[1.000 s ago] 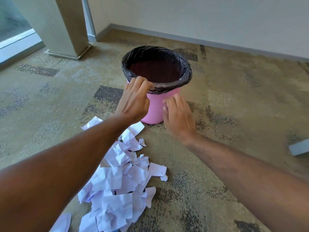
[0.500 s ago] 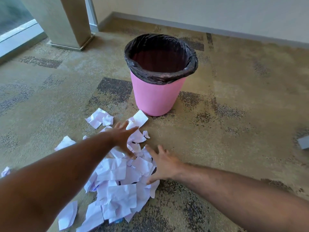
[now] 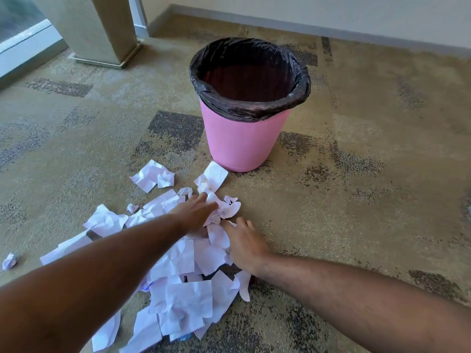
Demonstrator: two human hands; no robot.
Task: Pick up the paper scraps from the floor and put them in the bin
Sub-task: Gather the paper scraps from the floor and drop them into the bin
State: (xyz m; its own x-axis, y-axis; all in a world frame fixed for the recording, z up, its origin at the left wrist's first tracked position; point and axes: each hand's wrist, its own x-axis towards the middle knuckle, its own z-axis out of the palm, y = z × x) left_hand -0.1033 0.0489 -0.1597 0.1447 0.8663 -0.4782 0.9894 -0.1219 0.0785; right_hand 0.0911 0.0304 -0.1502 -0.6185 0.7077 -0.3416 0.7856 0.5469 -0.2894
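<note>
A pile of white paper scraps (image 3: 183, 296) lies on the patterned carpet in front of me. A pink bin (image 3: 242, 141) with a black liner stands upright just beyond the pile. My left hand (image 3: 196, 212) rests flat on the scraps at the pile's far end, fingers spread and pointing toward the bin. My right hand (image 3: 246, 244) lies palm down on the pile's right edge, fingers apart. Neither hand has closed around any paper. More loose scraps (image 3: 153, 175) lie apart to the left of the bin.
A square pillar (image 3: 102, 29) stands at the back left beside a glass door. A wall with a skirting board (image 3: 331, 29) runs behind the bin. One small crumpled scrap (image 3: 9, 261) lies far left on the carpet.
Both hands came down from the bin's rim to the paper pile. Since half a second ago they have slid a little further toward the bin over the scraps.
</note>
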